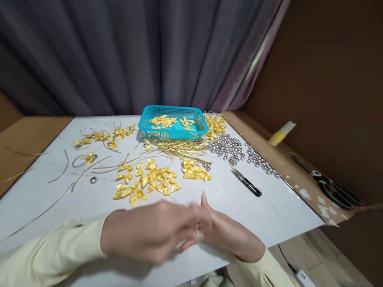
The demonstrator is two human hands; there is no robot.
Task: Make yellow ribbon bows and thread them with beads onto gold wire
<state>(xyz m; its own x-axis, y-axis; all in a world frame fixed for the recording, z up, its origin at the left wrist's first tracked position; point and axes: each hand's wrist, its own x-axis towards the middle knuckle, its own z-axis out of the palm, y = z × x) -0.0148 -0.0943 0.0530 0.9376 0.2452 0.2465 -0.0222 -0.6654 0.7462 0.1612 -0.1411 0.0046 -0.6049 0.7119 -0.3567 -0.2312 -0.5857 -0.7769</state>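
Low over the near part of the white tabletop [252, 227], my left hand [148, 232] meets my right hand [224, 232] at the fingertips. The left one is blurred by motion, its fingers bent and drawn together. Its back covers most of the right fingers; one right fingertip points up, and the rest curl inward. Whatever lies between them is hidden. Just beyond the hands are loose yellow ribbon bows [152, 178] and a smaller pile of yellow bows [195, 171]. A black-handled small tool [249, 185] rests to their right.
A blue basket [173, 134] holds yellow bows at the back. Before it lie gold wires [181, 149]; silver beads [227, 147] spread rightward. Bows on wire loops [102, 135] sit back left. Scissors [336, 191] and a yellow-and-white tube [282, 133] lie at the right edge.
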